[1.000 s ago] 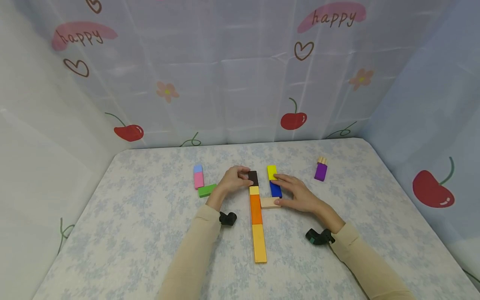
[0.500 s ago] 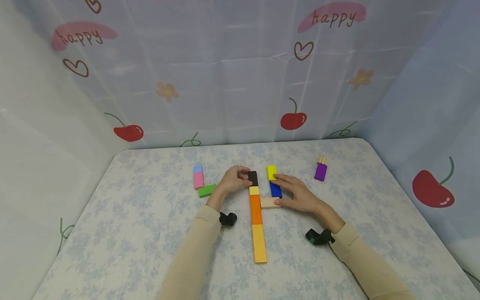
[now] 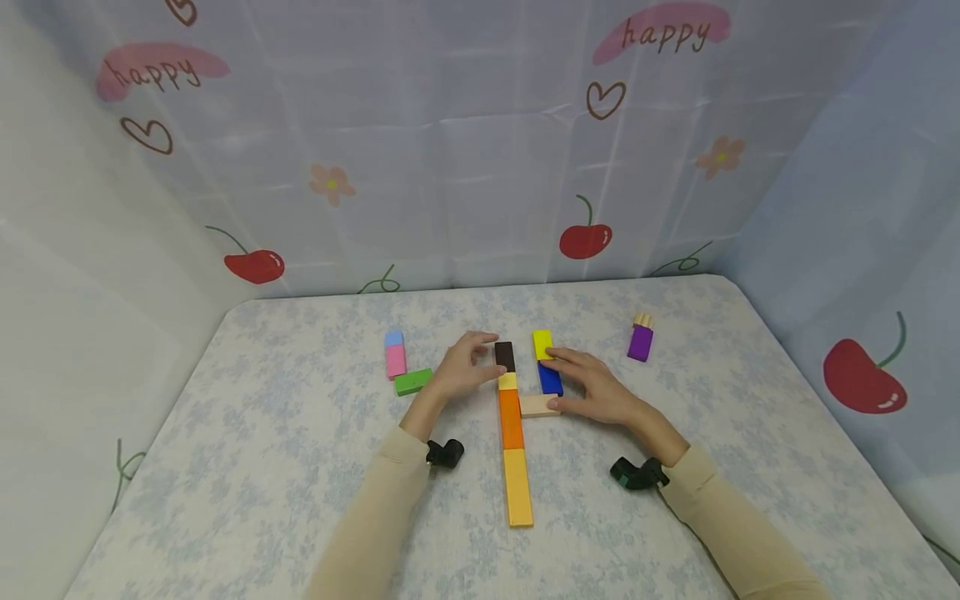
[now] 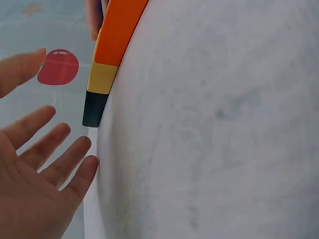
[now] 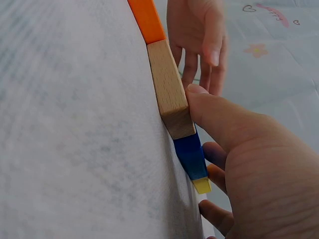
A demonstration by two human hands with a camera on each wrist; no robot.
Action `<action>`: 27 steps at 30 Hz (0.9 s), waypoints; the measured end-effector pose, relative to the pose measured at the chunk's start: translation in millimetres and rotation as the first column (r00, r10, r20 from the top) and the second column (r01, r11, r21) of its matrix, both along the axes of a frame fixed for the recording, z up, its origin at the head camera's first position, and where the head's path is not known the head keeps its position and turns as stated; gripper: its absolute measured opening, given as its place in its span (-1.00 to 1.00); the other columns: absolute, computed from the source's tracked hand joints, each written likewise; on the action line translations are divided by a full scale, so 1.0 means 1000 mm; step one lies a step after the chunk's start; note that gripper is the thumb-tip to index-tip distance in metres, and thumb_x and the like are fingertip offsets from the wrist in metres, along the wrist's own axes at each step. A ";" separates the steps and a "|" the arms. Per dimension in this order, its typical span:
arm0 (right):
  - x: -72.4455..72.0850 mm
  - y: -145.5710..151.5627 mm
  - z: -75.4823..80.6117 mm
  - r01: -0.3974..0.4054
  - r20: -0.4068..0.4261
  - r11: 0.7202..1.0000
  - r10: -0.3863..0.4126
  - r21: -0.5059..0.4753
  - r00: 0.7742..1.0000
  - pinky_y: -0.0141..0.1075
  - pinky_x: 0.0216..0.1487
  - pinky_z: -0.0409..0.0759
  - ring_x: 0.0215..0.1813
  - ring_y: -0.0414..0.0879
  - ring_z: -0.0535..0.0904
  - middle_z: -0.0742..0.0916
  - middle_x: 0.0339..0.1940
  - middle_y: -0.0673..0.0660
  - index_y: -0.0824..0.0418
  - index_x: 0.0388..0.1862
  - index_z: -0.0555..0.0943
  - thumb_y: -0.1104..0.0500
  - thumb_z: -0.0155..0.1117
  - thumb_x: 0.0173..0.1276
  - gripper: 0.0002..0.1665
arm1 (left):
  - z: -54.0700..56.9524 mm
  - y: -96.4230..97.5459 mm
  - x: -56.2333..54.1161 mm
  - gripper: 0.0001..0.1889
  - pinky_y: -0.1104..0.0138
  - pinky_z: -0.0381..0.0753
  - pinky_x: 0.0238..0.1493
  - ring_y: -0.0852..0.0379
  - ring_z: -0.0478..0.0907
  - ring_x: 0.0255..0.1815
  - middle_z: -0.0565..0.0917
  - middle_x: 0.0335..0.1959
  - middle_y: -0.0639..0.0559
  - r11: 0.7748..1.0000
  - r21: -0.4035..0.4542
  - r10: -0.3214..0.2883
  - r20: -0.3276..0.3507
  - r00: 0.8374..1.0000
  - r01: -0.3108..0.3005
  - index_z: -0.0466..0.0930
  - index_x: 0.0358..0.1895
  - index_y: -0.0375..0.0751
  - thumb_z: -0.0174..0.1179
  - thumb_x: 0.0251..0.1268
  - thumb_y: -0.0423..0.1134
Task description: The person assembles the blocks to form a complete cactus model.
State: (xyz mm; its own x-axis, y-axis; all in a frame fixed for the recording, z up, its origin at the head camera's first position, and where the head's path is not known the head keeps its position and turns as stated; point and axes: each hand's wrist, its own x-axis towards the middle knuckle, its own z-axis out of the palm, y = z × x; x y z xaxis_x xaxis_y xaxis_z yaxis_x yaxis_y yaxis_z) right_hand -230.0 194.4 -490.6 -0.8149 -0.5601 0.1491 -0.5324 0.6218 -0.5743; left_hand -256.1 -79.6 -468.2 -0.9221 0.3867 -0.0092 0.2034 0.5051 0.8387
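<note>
My left hand (image 3: 465,367) hovers at the left of the dark block (image 3: 505,357), thumb and fingers spread apart and holding nothing. Below that block a short pale yellow block (image 3: 507,381), an orange block (image 3: 511,419) and a long yellow-orange block (image 3: 517,487) run in a line toward me. A natural wood block (image 3: 536,406) sticks out to the right of the orange one. My right hand (image 3: 600,390) rests its thumb at the wood block's end, its loose fingers over the blue block (image 3: 551,379) and the edge of the yellow block (image 3: 543,343).
Left of the line lie a pink block (image 3: 396,361), a light blue block (image 3: 394,338) and a green block (image 3: 413,382). A purple block (image 3: 641,342) with several pale sticks (image 3: 642,320) at its end lies at the back right. A printed curtain (image 3: 480,167) hangs behind the table.
My left hand has let go of the dark block; its fingers have spread and the wrist has shifted slightly left and down. The right hand and blocks stay put.
</note>
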 end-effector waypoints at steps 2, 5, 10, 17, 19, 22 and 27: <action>0.000 0.000 0.001 -0.001 0.004 1.000 0.001 -0.002 1.000 0.38 0.40 0.06 0.50 0.29 0.20 0.37 0.50 0.24 0.16 0.39 0.45 -0.07 0.36 0.27 -0.25 | 0.003 -0.001 0.006 -0.34 -0.07 0.32 0.39 -0.13 0.30 0.43 0.29 0.47 -0.07 0.999 -0.020 -0.039 0.011 0.999 0.040 0.34 0.42 -0.14 0.31 0.28 -0.13; 0.000 0.000 0.002 -0.001 0.018 1.000 0.001 -0.001 1.000 0.36 0.42 0.05 0.51 0.27 0.18 0.35 0.51 0.23 0.14 0.40 0.44 -0.07 0.37 0.26 -0.24 | 0.006 -0.004 0.014 -0.30 -0.11 0.15 0.48 -0.11 0.11 0.55 0.17 0.55 -0.03 0.992 -0.046 -0.115 0.026 0.993 0.116 0.30 0.46 -0.10 0.33 0.26 -0.11; -0.001 0.001 0.002 -0.003 0.024 1.000 0.003 -0.003 1.000 0.34 0.43 0.03 0.53 0.25 0.16 0.34 0.52 0.21 0.15 0.41 0.44 -0.04 0.38 0.26 -0.24 | 0.005 -0.006 0.026 -0.19 -0.18 -0.03 0.51 -0.12 -0.16 0.62 0.01 0.61 0.04 0.965 -0.126 -0.229 0.032 0.973 0.231 0.22 0.50 -0.04 0.36 0.20 -0.04; 0.000 0.001 0.002 -0.010 0.007 1.000 0.010 -0.012 1.000 0.37 0.41 0.04 0.51 0.28 0.17 0.36 0.51 0.23 0.16 0.40 0.45 -0.04 0.37 0.26 -0.25 | -0.001 -0.008 0.036 -0.16 -0.24 -0.28 0.51 -0.21 -0.26 0.62 0.03 0.60 0.00 0.932 -0.212 -0.308 -0.034 0.951 0.294 0.28 0.48 -0.02 0.40 0.12 0.05; 0.000 0.001 0.002 -0.010 0.002 1.000 0.010 -0.014 1.000 0.37 0.40 0.05 0.51 0.29 0.18 0.36 0.50 0.24 0.17 0.39 0.45 -0.04 0.38 0.26 -0.25 | -0.002 -0.008 0.038 -0.18 -0.27 -0.30 0.49 -0.24 -0.25 0.62 0.04 0.60 -0.04 0.928 -0.217 -0.322 -0.057 0.945 0.303 0.30 0.47 -0.03 0.41 0.12 0.05; 0.001 0.000 0.002 -0.008 -0.002 1.000 0.008 -0.007 1.000 0.37 0.40 0.05 0.50 0.30 0.18 0.37 0.50 0.25 0.17 0.39 0.45 -0.05 0.37 0.27 -0.25 | -0.005 -0.009 0.039 -0.19 -0.29 -0.32 0.48 -0.26 -0.24 0.61 0.05 0.60 -0.06 0.926 -0.214 -0.332 -0.075 0.940 0.310 0.32 0.46 -0.06 0.40 0.12 0.05; 0.001 0.000 0.002 -0.009 0.012 1.000 0.009 -0.009 1.000 0.36 0.42 0.03 0.52 0.28 0.17 0.36 0.51 0.24 0.17 0.40 0.44 -0.04 0.38 0.26 -0.25 | -0.009 -0.008 0.040 -0.21 -0.29 -0.35 0.48 -0.27 -0.22 0.61 0.07 0.59 -0.06 0.926 -0.217 -0.334 -0.092 0.938 0.309 0.36 0.43 -0.06 0.42 0.11 0.05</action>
